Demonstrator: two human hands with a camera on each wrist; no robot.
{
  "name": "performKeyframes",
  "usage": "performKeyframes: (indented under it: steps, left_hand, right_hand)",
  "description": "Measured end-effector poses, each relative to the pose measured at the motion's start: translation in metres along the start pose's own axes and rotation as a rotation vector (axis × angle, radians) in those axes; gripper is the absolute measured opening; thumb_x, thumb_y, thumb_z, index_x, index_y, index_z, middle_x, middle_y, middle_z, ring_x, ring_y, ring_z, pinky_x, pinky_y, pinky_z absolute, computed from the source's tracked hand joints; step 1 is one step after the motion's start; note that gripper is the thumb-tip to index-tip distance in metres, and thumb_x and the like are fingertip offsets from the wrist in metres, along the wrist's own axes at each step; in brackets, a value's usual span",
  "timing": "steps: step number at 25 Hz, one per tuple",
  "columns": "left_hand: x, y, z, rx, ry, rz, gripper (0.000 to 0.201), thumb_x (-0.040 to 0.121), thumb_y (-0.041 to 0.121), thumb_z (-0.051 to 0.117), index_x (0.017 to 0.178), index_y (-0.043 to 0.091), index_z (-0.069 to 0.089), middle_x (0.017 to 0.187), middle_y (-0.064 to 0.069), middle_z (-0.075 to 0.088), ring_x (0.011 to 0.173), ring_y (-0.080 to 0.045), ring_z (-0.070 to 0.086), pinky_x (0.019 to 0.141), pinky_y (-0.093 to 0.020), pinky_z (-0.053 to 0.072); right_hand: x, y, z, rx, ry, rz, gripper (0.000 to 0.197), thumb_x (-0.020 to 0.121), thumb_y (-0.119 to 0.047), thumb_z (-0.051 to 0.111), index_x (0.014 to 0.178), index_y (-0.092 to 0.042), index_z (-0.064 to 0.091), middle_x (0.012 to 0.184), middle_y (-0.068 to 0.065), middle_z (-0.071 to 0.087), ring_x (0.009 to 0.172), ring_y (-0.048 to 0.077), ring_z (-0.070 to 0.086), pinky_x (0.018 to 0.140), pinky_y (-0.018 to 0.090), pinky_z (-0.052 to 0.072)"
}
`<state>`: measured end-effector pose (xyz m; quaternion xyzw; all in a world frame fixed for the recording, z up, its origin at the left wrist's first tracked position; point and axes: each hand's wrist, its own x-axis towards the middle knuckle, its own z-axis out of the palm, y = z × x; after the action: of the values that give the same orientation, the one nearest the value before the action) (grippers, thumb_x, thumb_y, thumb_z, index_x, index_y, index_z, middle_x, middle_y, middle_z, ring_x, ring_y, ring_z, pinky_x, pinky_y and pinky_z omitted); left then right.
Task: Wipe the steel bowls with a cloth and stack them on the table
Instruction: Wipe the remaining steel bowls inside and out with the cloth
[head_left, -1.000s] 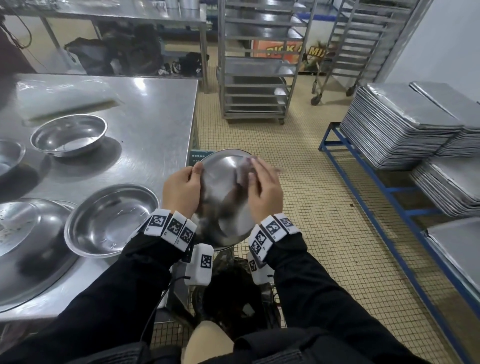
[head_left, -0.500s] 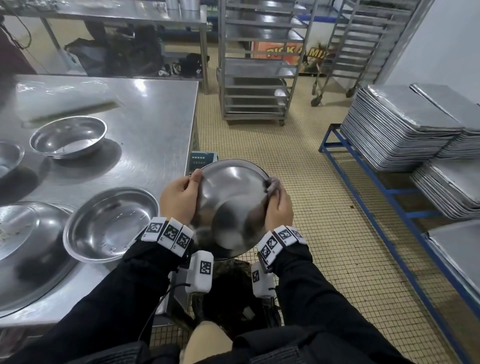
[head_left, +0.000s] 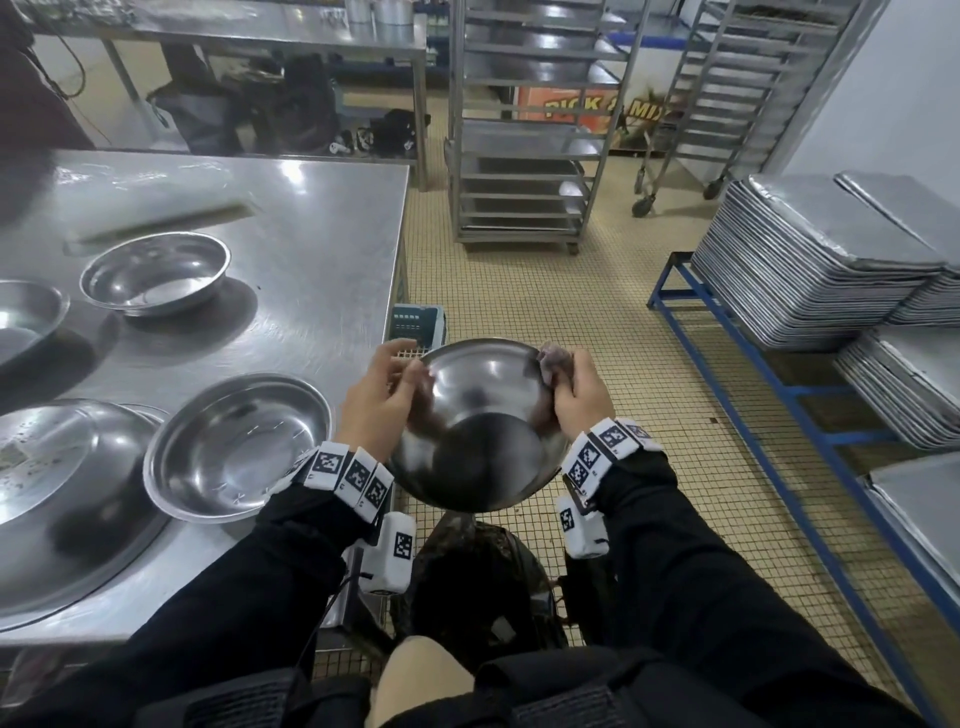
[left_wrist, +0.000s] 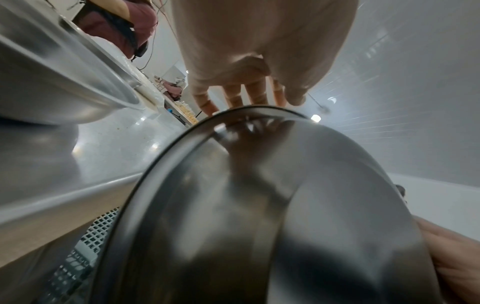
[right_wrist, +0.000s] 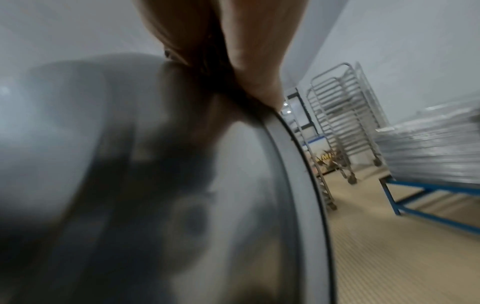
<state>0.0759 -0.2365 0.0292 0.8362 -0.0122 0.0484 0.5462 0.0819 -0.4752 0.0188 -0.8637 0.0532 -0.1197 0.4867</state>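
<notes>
The steel bowl (head_left: 480, 421) is held in the air off the surface's (head_left: 291, 249) right edge, over the tiled floor (head_left: 519, 291), its rounded underside turned up toward the head camera. That tilt looks chosen to give the cloth (head_left: 553, 359) a clear run over the outer wall and rim. The left hand (head_left: 376, 397) steadies the bowl at about 9 o'clock on its rim, fingers loosely bent against the metal, the tips just reaching the rim in the left wrist view; it props more than it clamps. The right hand (head_left: 582, 392) is closed round the bunched, greyish cloth and presses it to the rim at about 2 o'clock. In my judgement the wiping of this bowl is under way and the stacking is not yet begun.

The bowl is shallow, polished and mirror-bright, with a thin rolled rim; dark reflections of the sleeves smear across it. I see no dents, and any wetness is too blurred to tell. Three other bowls (head_left: 239, 447) sit apart on the surface, from 8 to 10 o'clock of the held one.
</notes>
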Motion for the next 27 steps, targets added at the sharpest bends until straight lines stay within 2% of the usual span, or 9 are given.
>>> performKeyframes:
  steps: [3, 7, 11, 13, 17, 19, 22, 24, 27]
  left_hand:
    - [0.000, 0.007, 0.005, 0.081, -0.066, 0.081, 0.031, 0.093, 0.036, 0.057, 0.123, 0.030, 0.057, 0.100, 0.009, 0.066, 0.092, -0.008, 0.063, 0.087, -0.029, 0.051]
    - [0.002, 0.014, 0.007, 0.259, 0.000, 0.177, 0.027, 0.085, 0.050, 0.062, 0.089, 0.025, 0.072, 0.076, 0.010, 0.069, 0.071, -0.003, 0.063, 0.065, -0.018, 0.048]
    - [0.006, 0.011, 0.005, 0.301, 0.005, 0.171, 0.038, 0.090, 0.048, 0.059, 0.074, 0.015, 0.070, 0.064, 0.002, 0.065, 0.063, -0.014, 0.059, 0.061, -0.029, 0.046]
    - [0.007, 0.007, 0.005, 0.322, 0.025, 0.160, 0.041, 0.092, 0.047, 0.056, 0.072, 0.014, 0.067, 0.062, 0.000, 0.063, 0.061, -0.017, 0.057, 0.060, -0.033, 0.046]
    - [0.009, 0.010, 0.008, 0.304, 0.066, 0.103, 0.044, 0.095, 0.045, 0.051, 0.072, 0.009, 0.062, 0.062, -0.004, 0.060, 0.062, -0.023, 0.056, 0.059, -0.036, 0.044]
    - [0.009, 0.016, 0.012, 0.269, 0.063, 0.084, 0.038, 0.098, 0.039, 0.049, 0.077, 0.009, 0.061, 0.064, -0.003, 0.060, 0.063, -0.022, 0.056, 0.057, -0.034, 0.042]
    - [0.006, 0.024, 0.017, 0.252, 0.089, 0.115, 0.027, 0.099, 0.033, 0.048, 0.078, 0.018, 0.057, 0.065, 0.004, 0.059, 0.062, -0.016, 0.055, 0.055, -0.030, 0.039]
    - [0.002, 0.028, 0.018, 0.263, 0.090, 0.132, 0.024, 0.099, 0.033, 0.048, 0.082, 0.022, 0.060, 0.065, 0.005, 0.060, 0.062, -0.014, 0.055, 0.055, -0.029, 0.041]
    - [0.000, 0.030, 0.015, 0.230, 0.125, 0.119, 0.025, 0.099, 0.033, 0.047, 0.079, 0.025, 0.060, 0.061, 0.004, 0.059, 0.058, -0.014, 0.052, 0.052, -0.028, 0.038]
  right_hand:
    - [0.003, -0.004, 0.000, -0.125, -0.094, -0.192, 0.009, 0.094, -0.008, 0.044, 0.102, -0.009, 0.050, 0.098, 0.002, 0.063, 0.089, 0.015, 0.060, 0.077, 0.022, 0.044]
    - [-0.006, -0.016, 0.014, -0.180, -0.189, -0.305, 0.007, 0.094, -0.009, 0.047, 0.100, -0.007, 0.049, 0.094, 0.005, 0.060, 0.083, 0.017, 0.058, 0.075, 0.028, 0.047]
    - [-0.012, -0.023, 0.023, -0.160, -0.209, -0.340, 0.009, 0.094, -0.010, 0.046, 0.102, -0.006, 0.049, 0.095, 0.005, 0.058, 0.085, 0.016, 0.055, 0.077, 0.028, 0.046]
    - [-0.014, -0.025, 0.027, -0.166, -0.159, -0.296, 0.016, 0.096, -0.011, 0.045, 0.109, -0.006, 0.052, 0.101, 0.007, 0.057, 0.092, 0.016, 0.052, 0.083, 0.027, 0.043]
    - [-0.021, -0.032, 0.039, -0.183, 0.130, -0.209, 0.030, 0.094, -0.013, 0.050, 0.122, -0.003, 0.055, 0.124, 0.013, 0.045, 0.114, 0.023, 0.043, 0.101, 0.034, 0.040]
    - [-0.035, -0.038, 0.048, -0.164, 0.241, -0.274, 0.039, 0.091, -0.015, 0.054, 0.128, -0.007, 0.051, 0.125, 0.012, 0.045, 0.114, 0.021, 0.045, 0.099, 0.031, 0.043]
    - [-0.051, -0.042, 0.063, -0.176, 0.276, -0.360, 0.038, 0.091, -0.025, 0.046, 0.126, -0.013, 0.054, 0.129, 0.007, 0.051, 0.122, 0.020, 0.046, 0.103, 0.036, 0.041]
    - [-0.047, -0.042, 0.063, -0.149, 0.287, -0.318, 0.039, 0.094, -0.029, 0.043, 0.127, -0.012, 0.055, 0.132, 0.005, 0.050, 0.124, 0.016, 0.043, 0.105, 0.031, 0.037]
    - [-0.032, -0.030, 0.045, -0.057, 0.329, -0.123, 0.033, 0.098, -0.021, 0.045, 0.123, -0.004, 0.057, 0.121, 0.006, 0.053, 0.107, 0.008, 0.044, 0.090, 0.013, 0.033]
